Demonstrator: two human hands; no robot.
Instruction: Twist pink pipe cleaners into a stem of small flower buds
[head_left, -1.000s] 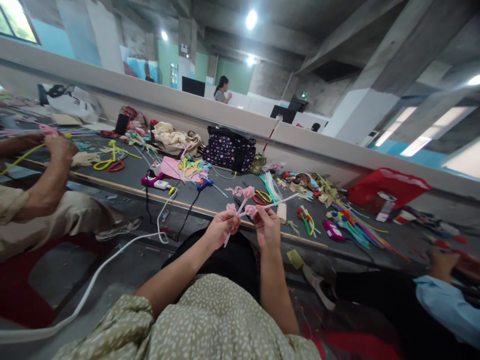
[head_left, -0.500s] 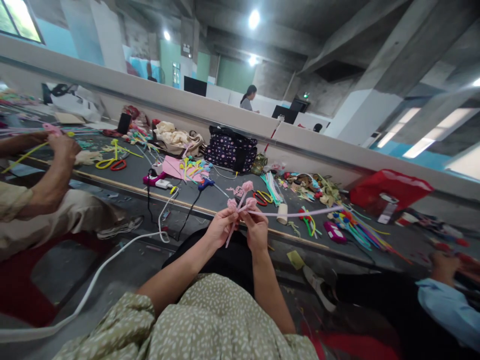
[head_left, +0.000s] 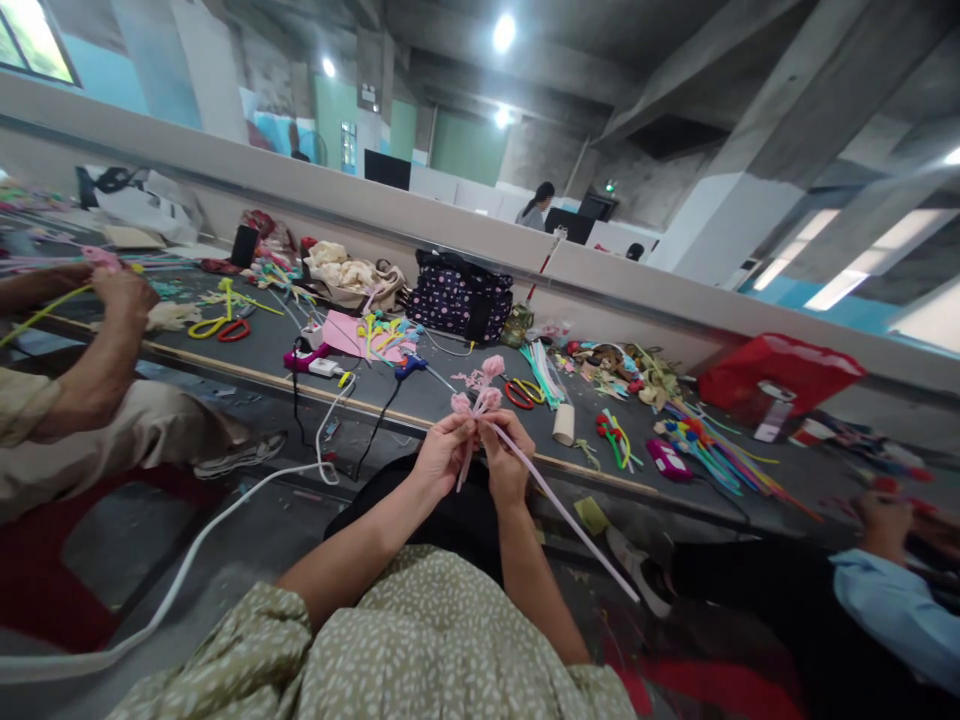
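My left hand (head_left: 441, 452) pinches the stems of a small bunch of pink pipe-cleaner flowers (head_left: 477, 392), three fuzzy pink heads standing above my fingers. My right hand (head_left: 505, 455) sits right beside it, gripping the same stems and a long pale pink pipe cleaner (head_left: 571, 522) that slants down and to the right past my wrist. Both hands are held over my lap, just in front of the low dark work table (head_left: 450, 395).
The table holds loose coloured pipe cleaners (head_left: 712, 455), red scissors (head_left: 517, 395), a glue gun (head_left: 409, 368), a white spool (head_left: 562, 423), a dotted bag (head_left: 459, 297) and a red bag (head_left: 776, 372). Another person's arm (head_left: 105, 345) works at left; a blue sleeve (head_left: 892, 610) at right.
The long pink pipe cleaner swung from pointing right over the table to slanting down past my right wrist. My hands drew closer together on the stems.
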